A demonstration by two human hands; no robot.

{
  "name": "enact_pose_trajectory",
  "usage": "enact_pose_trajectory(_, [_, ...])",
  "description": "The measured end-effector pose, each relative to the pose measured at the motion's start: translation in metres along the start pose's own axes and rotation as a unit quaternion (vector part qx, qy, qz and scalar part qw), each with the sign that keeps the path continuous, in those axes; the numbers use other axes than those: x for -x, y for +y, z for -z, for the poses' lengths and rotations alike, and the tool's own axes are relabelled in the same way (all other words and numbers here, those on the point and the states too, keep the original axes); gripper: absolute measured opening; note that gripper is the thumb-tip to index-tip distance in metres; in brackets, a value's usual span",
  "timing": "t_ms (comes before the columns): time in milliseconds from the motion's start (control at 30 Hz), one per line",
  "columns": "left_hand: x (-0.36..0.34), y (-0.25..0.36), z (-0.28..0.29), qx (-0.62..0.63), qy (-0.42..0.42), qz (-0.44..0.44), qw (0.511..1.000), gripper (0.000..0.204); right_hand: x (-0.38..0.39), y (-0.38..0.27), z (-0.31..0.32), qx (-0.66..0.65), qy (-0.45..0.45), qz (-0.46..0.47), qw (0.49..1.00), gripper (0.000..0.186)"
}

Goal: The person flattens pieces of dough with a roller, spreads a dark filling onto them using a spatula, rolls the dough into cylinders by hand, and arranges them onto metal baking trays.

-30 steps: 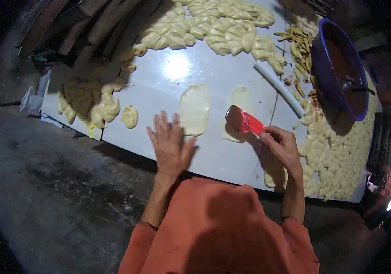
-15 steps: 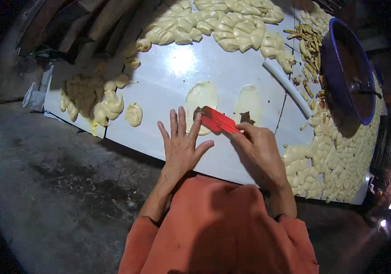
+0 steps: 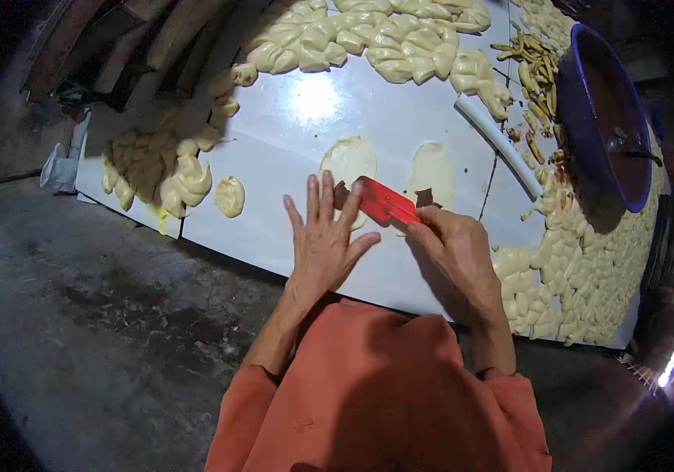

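My right hand (image 3: 456, 248) grips the narrow end of a red plastic scraper (image 3: 386, 203), its fingers and thumb closed on it. The scraper slants over the lower part of a flattened pale dough oval (image 3: 349, 157), its far end beside my left index fingertip. My left hand (image 3: 321, 244) is open, palm down with fingers spread, over the oval's lower left edge. Brown paste (image 3: 342, 193) shows on this oval between my fingers. Just right lies a second dough oval (image 3: 433, 167) with a dark brown patch (image 3: 425, 197); my right hand partly hides its lower end.
A white tube (image 3: 498, 143) lies slanted on the white table (image 3: 274, 149). Beyond it are sliced bananas (image 3: 540, 79) and a purple basin (image 3: 578, 98) holding brown liquid. Dough pieces cover the far side (image 3: 412, 51) and right side (image 3: 581, 275); a few lie left (image 3: 187, 182).
My left hand has shifted slightly right and up, its fingers still spread. The scraper has moved a little right and its far end has left the brown paste, which shows more now.
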State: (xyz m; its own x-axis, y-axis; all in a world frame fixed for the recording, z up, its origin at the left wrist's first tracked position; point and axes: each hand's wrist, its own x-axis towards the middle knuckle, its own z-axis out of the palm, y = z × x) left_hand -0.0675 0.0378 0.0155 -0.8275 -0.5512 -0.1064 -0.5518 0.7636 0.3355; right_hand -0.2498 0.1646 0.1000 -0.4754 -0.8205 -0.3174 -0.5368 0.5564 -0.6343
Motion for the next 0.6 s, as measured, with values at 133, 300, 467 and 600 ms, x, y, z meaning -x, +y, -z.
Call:
enact_pose_trajectory(133, [0.005,-0.005,0.004,-0.026,0.007,0.029,0.999,0.086,0.003,-0.003,0.008,-0.017,0.022,-0.018,0.999,0.025])
enact_pose_trajectory(300, [0.026,-0.017,-0.003,-0.017,-0.002,0.004,1.000,0.081,-0.001,0.004,0.002,0.015,0.016,-0.007,1.000,0.024])
enact_pose_trajectory(467, [0.033,-0.019,-0.004,-0.018,-0.008,-0.018,1.000,0.077,0.000,0.000,-0.002,-0.004,0.047,0.022,0.999,0.024])
enact_pose_trajectory(600, [0.028,-0.016,-0.005,-0.012,-0.002,-0.021,1.000,0.077,0.000,0.011,-0.010,-0.007,0.061,0.022,0.998,0.024])
